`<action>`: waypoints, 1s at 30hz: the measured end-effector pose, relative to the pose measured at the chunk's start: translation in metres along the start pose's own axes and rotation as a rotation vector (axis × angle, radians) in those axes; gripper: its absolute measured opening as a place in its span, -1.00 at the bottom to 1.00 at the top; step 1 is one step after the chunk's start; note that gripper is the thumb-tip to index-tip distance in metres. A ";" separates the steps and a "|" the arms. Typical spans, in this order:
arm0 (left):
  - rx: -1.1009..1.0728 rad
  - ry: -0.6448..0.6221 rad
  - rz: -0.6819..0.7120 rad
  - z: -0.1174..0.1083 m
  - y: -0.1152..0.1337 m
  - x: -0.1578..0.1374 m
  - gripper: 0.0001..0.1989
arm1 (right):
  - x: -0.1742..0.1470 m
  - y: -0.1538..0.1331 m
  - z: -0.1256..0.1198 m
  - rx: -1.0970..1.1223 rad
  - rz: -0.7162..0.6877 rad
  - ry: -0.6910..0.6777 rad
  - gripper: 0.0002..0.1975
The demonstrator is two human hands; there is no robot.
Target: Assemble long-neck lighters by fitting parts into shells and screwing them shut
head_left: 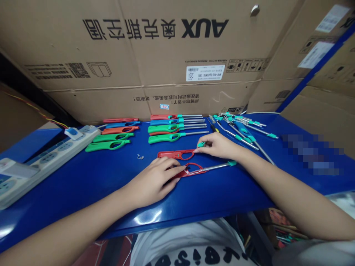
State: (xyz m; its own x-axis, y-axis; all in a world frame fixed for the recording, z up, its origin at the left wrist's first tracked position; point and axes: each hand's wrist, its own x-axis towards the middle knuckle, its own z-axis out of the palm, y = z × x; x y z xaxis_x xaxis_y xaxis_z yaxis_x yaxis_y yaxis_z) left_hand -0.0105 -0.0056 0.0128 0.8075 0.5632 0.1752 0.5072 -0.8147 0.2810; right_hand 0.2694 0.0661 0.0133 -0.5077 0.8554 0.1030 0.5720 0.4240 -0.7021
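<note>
Red plastic casing (pixel 197 172), probably light, stiff and slick, lay toward the desk's (pixel 199 199) near edge, its thin wires (pixel 188 171) likely fragile; its handle (pixel 181 174) seemed the best hold. The left hand (pixel 155 179) held it there; the right hand (pixel 217 145) pinched a small green piece (pixel 202 144).

Printed cardboard (pixel 155 51) stands behind a blue table (pixel 222 192).

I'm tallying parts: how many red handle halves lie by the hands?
2: one red half, with a metal tube, is partly covered by the left hand; the other red half lies just beyond it, by the right hand. The left hand could hide another.
</note>
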 end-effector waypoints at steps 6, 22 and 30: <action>0.003 0.002 0.005 0.000 0.000 0.000 -0.61 | 0.002 0.000 0.002 0.095 -0.068 0.060 -0.76; 0.014 0.001 0.001 0.000 0.000 -0.001 -0.61 | 0.000 -0.002 0.001 0.244 -0.017 0.034 -0.64; -0.025 0.003 -0.019 0.002 0.000 -0.001 -0.60 | -0.007 -0.011 -0.010 -0.053 -0.079 -0.208 -0.58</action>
State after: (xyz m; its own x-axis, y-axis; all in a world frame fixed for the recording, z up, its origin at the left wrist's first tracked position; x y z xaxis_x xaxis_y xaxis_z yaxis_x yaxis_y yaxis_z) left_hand -0.0103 -0.0063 0.0108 0.7968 0.5792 0.1723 0.5150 -0.8001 0.3076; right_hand 0.2727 0.0587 0.0278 -0.6710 0.7414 0.0054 0.5554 0.5074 -0.6588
